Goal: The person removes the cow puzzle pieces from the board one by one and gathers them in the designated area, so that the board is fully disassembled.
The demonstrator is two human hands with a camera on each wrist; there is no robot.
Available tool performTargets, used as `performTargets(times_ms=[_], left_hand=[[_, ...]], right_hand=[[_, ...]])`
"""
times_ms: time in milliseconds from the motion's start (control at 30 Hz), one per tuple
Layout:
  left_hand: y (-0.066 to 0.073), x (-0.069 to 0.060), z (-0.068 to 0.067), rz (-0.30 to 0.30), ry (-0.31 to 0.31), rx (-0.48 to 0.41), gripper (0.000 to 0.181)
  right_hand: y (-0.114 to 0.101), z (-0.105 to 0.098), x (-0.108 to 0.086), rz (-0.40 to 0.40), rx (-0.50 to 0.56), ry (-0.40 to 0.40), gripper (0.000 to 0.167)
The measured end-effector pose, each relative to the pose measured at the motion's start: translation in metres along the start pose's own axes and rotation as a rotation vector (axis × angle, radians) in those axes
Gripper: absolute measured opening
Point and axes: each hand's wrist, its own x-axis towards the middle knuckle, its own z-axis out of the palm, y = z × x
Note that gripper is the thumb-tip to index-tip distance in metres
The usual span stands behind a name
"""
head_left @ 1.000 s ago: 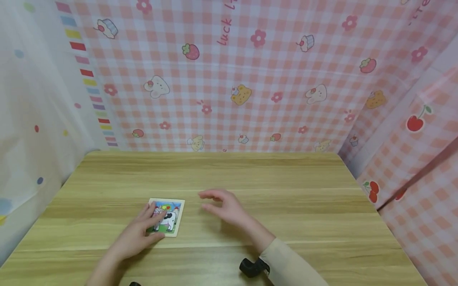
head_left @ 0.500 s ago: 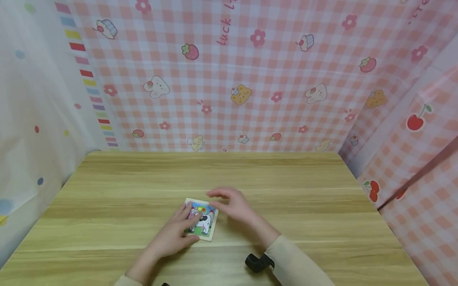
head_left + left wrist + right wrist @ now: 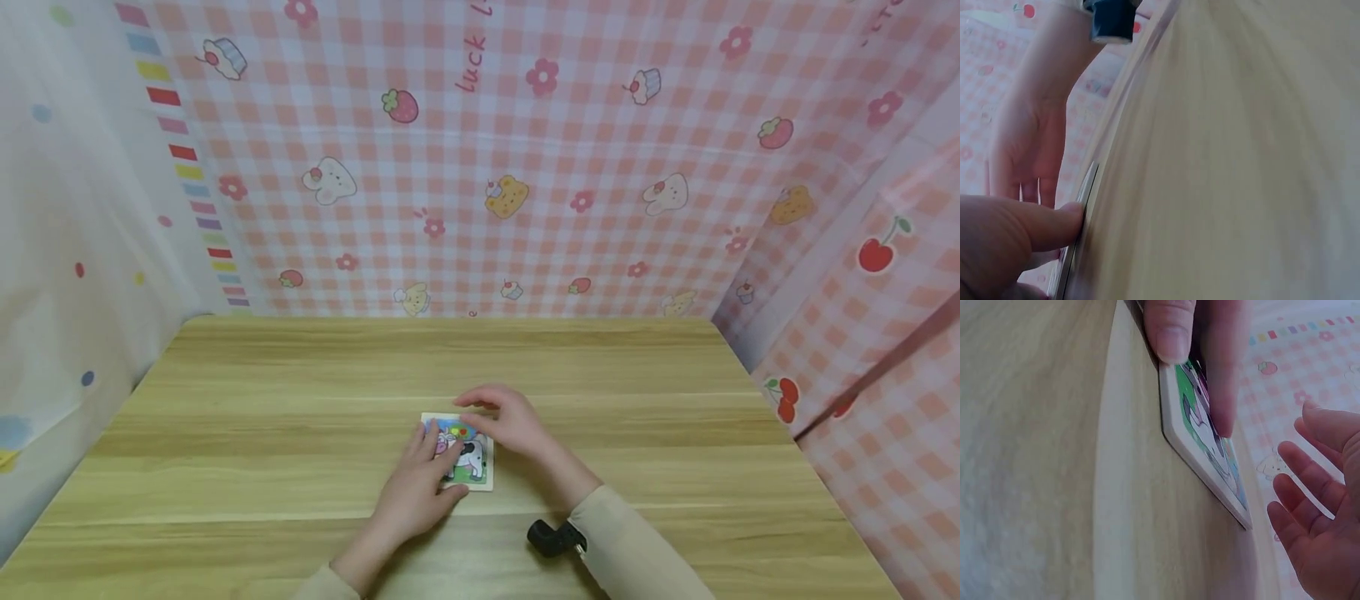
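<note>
A small square puzzle board [image 3: 471, 468] with a pale wooden rim and a cow picture lies flat on the table. My left hand [image 3: 417, 487] rests on its left part, fingers spread and fairly straight, thumb at the near edge. Those fingers cover part of the cow. In the right wrist view, that thumb and a finger touch the top of the board [image 3: 1207, 440]. My right hand [image 3: 510, 419] hovers at the board's far right corner with its fingers loosely bent and apart, holding nothing. Whether its thumb touches the board I cannot tell.
The wood-grain table [image 3: 262, 433] extends around the board on all sides. A pink checked curtain [image 3: 480, 167] hangs behind its far edge, and a pale dotted one [image 3: 75, 250] hangs at the left. A black wrist camera [image 3: 551, 539] sits at my right sleeve.
My left hand has slid the puzzle board to the right across the table, from left of centre to under my right hand. The right hand has shifted slightly right.
</note>
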Motion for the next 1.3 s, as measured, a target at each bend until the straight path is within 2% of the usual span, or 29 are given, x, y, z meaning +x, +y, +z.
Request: performTargets(times_ms=[133, 367, 700, 867, 1000, 1167, 1300], left_hand=[[0.009, 0.005, 0.006, 0.002, 0.002, 0.009, 0.058], [0.016, 0.017, 0.017, -0.009, -0.012, 0.021, 0.057], [0.021, 0.035, 0.026, -0.003, -0.008, 0.064, 0.056], [0.023, 0.040, 0.026, -0.037, -0.011, 0.006, 0.056], [0.016, 0.039, 0.024, -0.056, -0.009, -0.044, 0.057], [0.000, 0.032, 0.017, -0.036, -0.015, -0.003, 0.056], [-0.007, 0.027, 0.010, -0.009, -0.022, 0.024, 0.055]], right_hand=[[0.005, -0.003, -0.001, 0.012, 0.007, 0.003, 0.024], [0.010, -0.010, -0.002, 0.043, 0.026, 0.027, 0.023], [0.017, -0.019, 0.001, 0.060, -0.027, 0.027, 0.023], [0.022, -0.021, 0.002, 0.070, -0.024, 0.042, 0.025], [0.026, -0.021, 0.004, 0.053, -0.015, 0.042, 0.024], [0.028, -0.019, 0.008, 0.022, -0.059, 0.034, 0.024], [0.028, -0.018, 0.011, 0.021, -0.101, 0.024, 0.023]])
